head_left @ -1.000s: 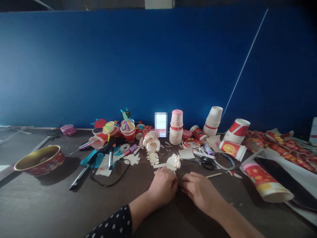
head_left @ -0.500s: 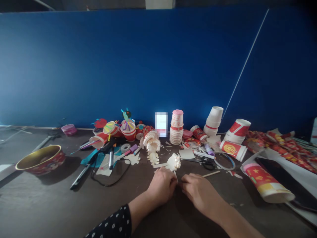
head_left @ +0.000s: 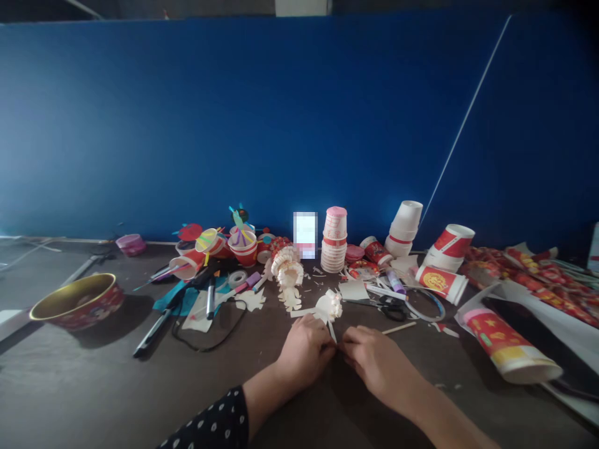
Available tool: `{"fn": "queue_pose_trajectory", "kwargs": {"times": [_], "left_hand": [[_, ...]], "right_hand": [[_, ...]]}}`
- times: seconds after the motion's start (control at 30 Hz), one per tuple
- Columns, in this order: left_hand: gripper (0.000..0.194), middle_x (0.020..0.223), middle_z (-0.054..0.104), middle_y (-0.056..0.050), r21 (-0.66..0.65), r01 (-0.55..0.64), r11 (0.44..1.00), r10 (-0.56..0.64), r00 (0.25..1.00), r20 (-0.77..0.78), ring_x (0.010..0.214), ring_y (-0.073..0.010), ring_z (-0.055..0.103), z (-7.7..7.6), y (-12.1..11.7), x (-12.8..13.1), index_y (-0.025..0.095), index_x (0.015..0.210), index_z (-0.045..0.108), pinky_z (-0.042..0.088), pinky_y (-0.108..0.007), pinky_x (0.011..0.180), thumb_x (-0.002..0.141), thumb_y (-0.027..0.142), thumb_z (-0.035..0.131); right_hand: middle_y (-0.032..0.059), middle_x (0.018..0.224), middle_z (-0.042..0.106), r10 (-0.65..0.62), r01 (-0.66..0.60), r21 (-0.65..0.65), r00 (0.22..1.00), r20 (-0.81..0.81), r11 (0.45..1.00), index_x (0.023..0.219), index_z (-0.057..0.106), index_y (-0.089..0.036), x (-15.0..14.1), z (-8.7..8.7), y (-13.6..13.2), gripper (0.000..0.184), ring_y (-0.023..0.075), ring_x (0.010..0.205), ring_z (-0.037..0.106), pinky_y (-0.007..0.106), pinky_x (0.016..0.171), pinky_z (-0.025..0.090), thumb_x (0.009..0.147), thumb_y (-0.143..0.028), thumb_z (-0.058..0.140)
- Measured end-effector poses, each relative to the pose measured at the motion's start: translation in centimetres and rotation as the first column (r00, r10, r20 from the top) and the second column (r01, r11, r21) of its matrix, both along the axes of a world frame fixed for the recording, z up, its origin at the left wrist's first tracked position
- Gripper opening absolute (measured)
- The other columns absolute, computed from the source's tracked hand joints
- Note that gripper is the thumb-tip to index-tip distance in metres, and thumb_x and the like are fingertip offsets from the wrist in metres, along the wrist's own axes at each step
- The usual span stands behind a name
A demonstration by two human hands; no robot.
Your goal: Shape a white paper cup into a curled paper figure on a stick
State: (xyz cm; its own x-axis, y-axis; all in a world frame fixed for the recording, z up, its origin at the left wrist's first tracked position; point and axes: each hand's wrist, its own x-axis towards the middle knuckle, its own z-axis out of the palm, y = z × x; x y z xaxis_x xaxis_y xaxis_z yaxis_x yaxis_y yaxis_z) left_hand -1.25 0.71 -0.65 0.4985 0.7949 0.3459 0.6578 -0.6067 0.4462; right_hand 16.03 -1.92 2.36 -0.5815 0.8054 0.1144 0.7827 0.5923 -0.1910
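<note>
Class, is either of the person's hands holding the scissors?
No, the black-handled scissors lie on the dark table, beyond the left hand and right hand.

Dim, cool light, wide lens bending at the edges
The blue wall (head_left: 234,125) glows softly left of centre and darkens toward the top corners and right side, while the dark tabletop (head_left: 84,386) stays murky. Light seems to come from the left: the gold-lined bowl (head_left: 77,304) throws a soft shadow rightward. The left hand (head_left: 305,352) and right hand (head_left: 381,365) look slightly soft, with little glare anywhere except a pale patch at the table's left edge (head_left: 9,316). A white rectangle (head_left: 305,235) is pixelated, and the wall's lower edge curves near the frame sides
</note>
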Motion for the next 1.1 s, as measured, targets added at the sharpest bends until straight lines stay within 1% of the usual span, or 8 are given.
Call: {"fn": "queue_pose_trajectory", "kwargs": {"times": [0.2, 0.37, 0.47, 0.6, 0.73, 0.83, 0.97, 1.1], "left_hand": [[0.008, 0.070, 0.062, -0.001, -0.005, -0.018, 1.000, 0.018, 1.000, 0.014, 0.074, -0.0168, 0.052, -0.17, -0.02, 0.03, 0.018, 0.062, 0.064, 0.037, -0.029, 0.070, 0.069, 0.013, 0.066], [0.005, 0.073, 0.063, -0.002, -0.013, -0.045, 0.999, 0.046, 0.999, 0.029, 0.077, -0.0179, 0.052, -0.10, -0.35, 0.12, 0.018, 0.065, 0.064, 0.038, -0.030, 0.071, 0.070, 0.017, 0.067], [0.006, 0.073, 0.062, -0.002, -0.009, -0.053, 0.999, 0.054, 0.998, 0.019, 0.077, -0.0179, 0.051, -0.03, -0.46, 0.25, 0.017, 0.064, 0.063, 0.038, -0.029, 0.071, 0.070, 0.014, 0.064], [0.010, 0.070, 0.061, -0.002, 0.011, -0.033, 0.999, 0.033, 0.999, 0.004, 0.074, -0.0169, 0.051, 0.05, -0.36, 0.41, 0.016, 0.062, 0.061, 0.038, -0.028, 0.069, 0.070, 0.010, 0.061], [0.014, 0.069, 0.060, -0.002, 0.046, -0.022, 0.999, 0.023, 1.000, -0.016, 0.073, -0.0160, 0.050, 0.03, -0.21, 0.45, 0.016, 0.059, 0.059, 0.037, -0.027, 0.067, 0.072, 0.011, 0.059], [0.015, 0.068, 0.059, -0.002, 0.069, -0.028, 0.997, 0.031, 0.999, -0.040, 0.072, -0.0155, 0.050, 0.04, -0.15, 0.48, 0.015, 0.059, 0.058, 0.036, -0.026, 0.066, 0.073, 0.011, 0.058], [0.013, 0.070, 0.059, -0.002, 0.068, -0.025, 0.997, 0.032, 0.995, -0.097, 0.073, -0.0157, 0.050, 0.28, -0.17, 0.58, 0.015, 0.061, 0.058, 0.037, -0.026, 0.066, 0.074, 0.011, 0.058], [0.015, 0.071, 0.059, -0.003, 0.111, -0.021, 0.994, 0.038, 0.988, -0.153, 0.074, -0.0166, 0.050, 0.40, -0.28, 0.62, 0.014, 0.061, 0.057, 0.036, -0.028, 0.065, 0.077, 0.013, 0.055]], "right_hand": [[0.0023, 0.088, 0.061, -0.016, 0.016, -0.007, 1.000, -0.023, 1.000, 0.087, 0.066, -0.021, -0.01, -0.19, -0.04, 0.023, 0.0164, 0.082, 0.053, 0.027, 0.071, 0.037, 0.087, -0.014, 0.044], [0.0027, 0.085, 0.060, -0.035, 0.035, -0.008, 0.998, -0.055, 0.999, 0.083, 0.066, -0.020, -0.10, -0.31, 0.11, 0.027, 0.0156, 0.081, 0.053, 0.026, 0.070, 0.037, 0.088, -0.014, 0.040], [0.0033, 0.086, 0.060, -0.039, 0.037, -0.019, 0.997, -0.062, 0.999, 0.082, 0.066, -0.019, -0.22, -0.16, 0.00, 0.028, 0.0159, 0.081, 0.052, 0.026, 0.071, 0.037, 0.088, -0.013, 0.038], [0.0031, 0.085, 0.061, -0.052, 0.049, -0.043, 0.995, -0.082, 0.998, 0.084, 0.066, -0.020, -0.20, 0.08, -0.17, 0.028, 0.0158, 0.081, 0.053, 0.026, 0.071, 0.037, 0.086, -0.010, 0.040], [0.0026, 0.085, 0.062, -0.076, 0.061, -0.106, 0.986, -0.146, 0.993, 0.085, 0.066, -0.021, 0.17, 0.43, -0.12, 0.026, 0.0147, 0.081, 0.056, 0.025, 0.071, 0.038, 0.087, -0.013, 0.041], [0.0015, 0.085, 0.064, -0.077, 0.061, -0.102, 0.983, -0.165, 0.993, 0.086, 0.066, -0.021, 0.40, 0.58, -0.17, 0.026, 0.0146, 0.082, 0.056, 0.025, 0.074, 0.038, 0.087, -0.013, 0.041], [0.0021, 0.085, 0.065, -0.049, 0.047, -0.034, 0.996, -0.073, 0.998, 0.087, 0.067, -0.022, 0.16, 0.40, -0.45, 0.027, 0.0161, 0.082, 0.056, 0.028, 0.074, 0.037, 0.086, -0.011, 0.042], [0.0053, 0.087, 0.064, -0.041, 0.041, 0.009, 0.999, 0.025, 0.999, 0.087, 0.067, -0.019, -0.43, 0.39, -0.77, 0.028, 0.0172, 0.083, 0.056, 0.028, 0.076, 0.038, 0.086, -0.010, 0.040]]}}
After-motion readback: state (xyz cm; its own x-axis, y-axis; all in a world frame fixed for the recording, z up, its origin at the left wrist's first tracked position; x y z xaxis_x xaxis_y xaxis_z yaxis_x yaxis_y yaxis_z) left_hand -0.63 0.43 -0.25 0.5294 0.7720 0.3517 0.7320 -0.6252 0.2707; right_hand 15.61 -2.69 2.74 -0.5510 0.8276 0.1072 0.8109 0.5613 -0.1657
